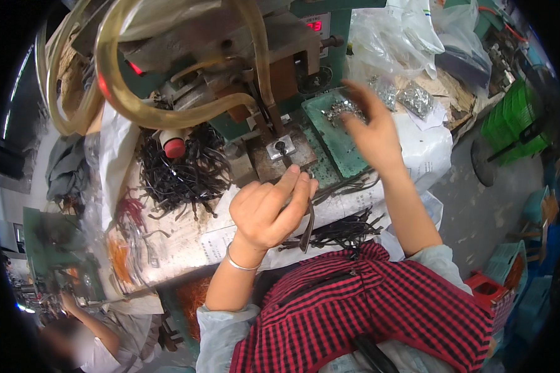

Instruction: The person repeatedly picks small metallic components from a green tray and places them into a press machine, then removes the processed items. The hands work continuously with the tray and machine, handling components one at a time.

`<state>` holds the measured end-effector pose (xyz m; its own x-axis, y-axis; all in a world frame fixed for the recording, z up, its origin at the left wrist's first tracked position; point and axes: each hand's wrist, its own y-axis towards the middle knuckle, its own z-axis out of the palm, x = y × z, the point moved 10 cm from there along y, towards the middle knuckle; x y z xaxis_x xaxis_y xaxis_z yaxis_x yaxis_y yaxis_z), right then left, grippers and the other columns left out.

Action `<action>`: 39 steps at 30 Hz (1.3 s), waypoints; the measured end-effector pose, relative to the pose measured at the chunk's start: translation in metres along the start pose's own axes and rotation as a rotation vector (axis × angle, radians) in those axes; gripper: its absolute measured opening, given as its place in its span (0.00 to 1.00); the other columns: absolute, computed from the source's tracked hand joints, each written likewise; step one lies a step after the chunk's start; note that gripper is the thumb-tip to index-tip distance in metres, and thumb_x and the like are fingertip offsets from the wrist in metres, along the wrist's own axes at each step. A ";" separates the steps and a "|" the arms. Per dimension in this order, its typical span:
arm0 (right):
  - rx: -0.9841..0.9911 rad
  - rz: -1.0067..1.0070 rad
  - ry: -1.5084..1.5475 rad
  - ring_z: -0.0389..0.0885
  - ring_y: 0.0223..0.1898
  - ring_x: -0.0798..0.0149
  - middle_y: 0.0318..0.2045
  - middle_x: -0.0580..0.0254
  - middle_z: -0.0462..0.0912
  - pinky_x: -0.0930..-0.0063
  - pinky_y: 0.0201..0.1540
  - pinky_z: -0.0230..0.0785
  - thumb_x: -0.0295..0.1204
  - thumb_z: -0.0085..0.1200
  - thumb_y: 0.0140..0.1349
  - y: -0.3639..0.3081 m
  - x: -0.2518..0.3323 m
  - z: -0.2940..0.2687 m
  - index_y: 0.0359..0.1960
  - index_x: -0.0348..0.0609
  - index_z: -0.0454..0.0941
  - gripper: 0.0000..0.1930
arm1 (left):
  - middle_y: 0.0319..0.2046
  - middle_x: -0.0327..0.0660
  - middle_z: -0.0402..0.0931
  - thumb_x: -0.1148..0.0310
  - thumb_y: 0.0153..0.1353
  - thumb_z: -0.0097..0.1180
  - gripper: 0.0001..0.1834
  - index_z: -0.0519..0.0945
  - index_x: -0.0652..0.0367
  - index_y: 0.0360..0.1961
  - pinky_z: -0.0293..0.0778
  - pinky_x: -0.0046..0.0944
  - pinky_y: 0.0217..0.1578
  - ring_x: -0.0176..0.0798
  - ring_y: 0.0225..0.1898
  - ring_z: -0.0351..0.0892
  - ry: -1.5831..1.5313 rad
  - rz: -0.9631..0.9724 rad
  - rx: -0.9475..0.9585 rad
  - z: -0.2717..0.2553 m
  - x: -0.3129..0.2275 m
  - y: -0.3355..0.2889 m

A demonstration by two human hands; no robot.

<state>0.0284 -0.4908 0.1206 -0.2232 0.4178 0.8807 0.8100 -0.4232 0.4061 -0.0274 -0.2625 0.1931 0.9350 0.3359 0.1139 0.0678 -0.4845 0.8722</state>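
My left hand (pixel 269 210) pinches a thin dark strap (pixel 308 229) between thumb and fingers. The far end of the strap rests on a small metal block (pixel 281 148) under the tool of a bench press (pixel 264 118); its other end hangs down beside my palm. Over the right side of a green tray (pixel 339 147) is my right hand (pixel 374 129), with thumb and fingers apart and a little blurred. Small shiny metal pieces (pixel 342 110) lie in the tray below it. I see nothing in that hand.
A heap of dark straps (pixel 183 165) lies left of the press, next to a red button (pixel 174 148). More straps (pixel 348 229) lie near my apron. Thick yellowish hoses (pixel 106 74) loop overhead. Bags of metal parts (pixel 415 99) sit at the right. Another person (pixel 99 339) works at lower left.
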 end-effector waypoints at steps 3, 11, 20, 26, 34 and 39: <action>-0.189 0.124 0.010 0.83 0.58 0.57 0.55 0.51 0.85 0.66 0.64 0.71 0.20 0.59 0.60 -0.009 -0.083 -0.046 0.60 0.40 0.79 0.24 | 0.33 0.41 0.86 0.77 0.46 0.78 0.17 0.87 0.57 0.38 0.69 0.33 0.20 0.35 0.23 0.78 -0.044 -0.039 0.047 0.003 0.000 0.003; 0.148 0.002 -0.554 0.77 0.46 0.46 0.36 0.54 0.78 0.54 0.53 0.70 0.26 0.65 0.53 -0.052 -0.042 -0.016 0.36 0.42 0.85 0.08 | 0.37 0.42 0.87 0.73 0.50 0.77 0.14 0.87 0.57 0.39 0.67 0.31 0.19 0.32 0.21 0.77 -0.042 -0.092 -0.024 -0.002 0.001 -0.004; -0.068 0.092 -0.383 0.85 0.37 0.55 0.36 0.56 0.87 0.62 0.44 0.76 0.26 0.63 0.61 -0.058 -0.060 -0.025 0.38 0.39 0.83 0.06 | 0.28 0.39 0.80 0.75 0.55 0.68 0.16 0.85 0.59 0.47 0.75 0.39 0.25 0.41 0.25 0.81 -0.403 -0.453 0.441 0.041 -0.046 -0.074; -0.124 -0.085 -0.365 0.84 0.41 0.57 0.36 0.55 0.86 0.67 0.48 0.74 0.25 0.61 0.65 -0.032 -0.031 -0.019 0.47 0.41 0.86 0.10 | 0.22 0.41 0.81 0.72 0.57 0.59 0.24 0.79 0.65 0.56 0.75 0.41 0.19 0.43 0.22 0.84 -0.153 -0.372 0.911 0.163 -0.085 -0.108; -0.186 -0.080 -0.489 0.84 0.40 0.56 0.36 0.57 0.87 0.65 0.48 0.74 0.23 0.64 0.61 -0.066 -0.038 -0.070 0.41 0.42 0.89 0.08 | 0.25 0.48 0.84 0.66 0.62 0.64 0.21 0.81 0.60 0.56 0.80 0.47 0.31 0.53 0.29 0.86 -0.693 -0.631 1.103 0.077 -0.081 -0.110; -0.132 0.267 -0.144 0.83 0.44 0.72 0.42 0.62 0.89 0.76 0.52 0.74 0.23 0.62 0.66 -0.086 -0.067 -0.084 0.44 0.38 0.87 0.07 | 0.33 0.48 0.85 0.73 0.61 0.64 0.05 0.88 0.60 0.38 0.78 0.40 0.37 0.50 0.36 0.86 -0.104 -1.020 0.607 -0.035 0.081 -0.128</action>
<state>-0.0716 -0.5504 0.0472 0.0740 0.3834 0.9206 0.7504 -0.6294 0.2018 0.0275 -0.1449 0.1070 0.3757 0.7347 -0.5649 0.9240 -0.3441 0.1670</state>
